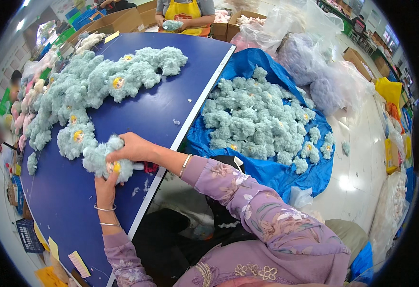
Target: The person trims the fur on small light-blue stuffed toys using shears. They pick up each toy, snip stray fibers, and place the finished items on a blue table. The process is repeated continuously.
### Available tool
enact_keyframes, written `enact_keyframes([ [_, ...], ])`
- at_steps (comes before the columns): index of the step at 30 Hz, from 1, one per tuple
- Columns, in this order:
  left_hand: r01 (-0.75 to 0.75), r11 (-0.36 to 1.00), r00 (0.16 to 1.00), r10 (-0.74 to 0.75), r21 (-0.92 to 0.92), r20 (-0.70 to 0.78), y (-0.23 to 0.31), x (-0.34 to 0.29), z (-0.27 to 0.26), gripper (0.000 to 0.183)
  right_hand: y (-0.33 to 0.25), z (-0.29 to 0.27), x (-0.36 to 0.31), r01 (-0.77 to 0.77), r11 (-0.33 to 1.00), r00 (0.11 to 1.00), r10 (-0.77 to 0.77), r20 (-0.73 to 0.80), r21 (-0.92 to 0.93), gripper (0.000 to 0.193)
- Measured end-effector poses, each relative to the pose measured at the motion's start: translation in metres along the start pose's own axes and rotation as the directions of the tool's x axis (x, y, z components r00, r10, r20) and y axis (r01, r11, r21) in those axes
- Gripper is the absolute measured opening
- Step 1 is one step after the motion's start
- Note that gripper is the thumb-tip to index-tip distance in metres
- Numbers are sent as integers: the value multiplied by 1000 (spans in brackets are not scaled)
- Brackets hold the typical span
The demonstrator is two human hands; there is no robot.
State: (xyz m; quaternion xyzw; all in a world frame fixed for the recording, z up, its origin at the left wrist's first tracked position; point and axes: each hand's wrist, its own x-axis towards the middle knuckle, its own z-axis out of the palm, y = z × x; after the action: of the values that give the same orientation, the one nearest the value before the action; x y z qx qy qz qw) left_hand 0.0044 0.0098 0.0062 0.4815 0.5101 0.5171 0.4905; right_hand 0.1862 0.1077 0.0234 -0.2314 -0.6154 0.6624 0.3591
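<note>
Both of my hands are on a fluffy pale blue-green plush toy point(96, 160) with a small yellow and skin-toned patch, held just over the blue table point(145, 115). My right hand point(132, 147) grips it from above and the right side. From below, my left hand point(106, 187) grasps it, its fingers partly buried in the pile. Right beside the held toy lies another plush toy point(70, 139). Beyond it spreads a heap of similar plush toys point(87, 79), several showing yellow patches. A small red and dark object point(150, 167) rests by my right wrist.
Right of the table, a blue sheet point(262, 179) holds a big pile of fluffy toys point(252, 117). Clear plastic bags point(310, 57) bulge behind it. Across the table, a person in a yellow apron point(183, 14) handles a similar toy. Paper slips point(79, 263) lie at the near left edge.
</note>
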Motion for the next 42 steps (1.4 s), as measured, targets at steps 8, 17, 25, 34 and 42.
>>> enact_keyframes([
  [8, -46, 979, 992, 22, -200, -123, -11, 9, 10, 44, 7, 12, 2, 124, 989, 992, -121, -41, 78, 43],
  [17, -174, 960, 968, 127, -217, -215, -15, 6, 10, 58, -11, -2, -1, -80, 995, 986, 88, 143, -58, 48],
  [25, -245, 969, 950, 235, -24, -205, -12, 7, 21, 48, -2, -5, -3, -172, 982, 970, 156, 187, 73, 47],
  [34, -24, 1000, 960, 21, -7, -280, -7, 11, 15, 36, 4, 0, 5, -305, 951, 951, 307, 43, -41, 37],
  [42, -328, 934, 898, 355, 140, -260, -13, 29, 0, 29, -31, -35, 7, 75, 739, 985, -159, 65, 670, 63],
])
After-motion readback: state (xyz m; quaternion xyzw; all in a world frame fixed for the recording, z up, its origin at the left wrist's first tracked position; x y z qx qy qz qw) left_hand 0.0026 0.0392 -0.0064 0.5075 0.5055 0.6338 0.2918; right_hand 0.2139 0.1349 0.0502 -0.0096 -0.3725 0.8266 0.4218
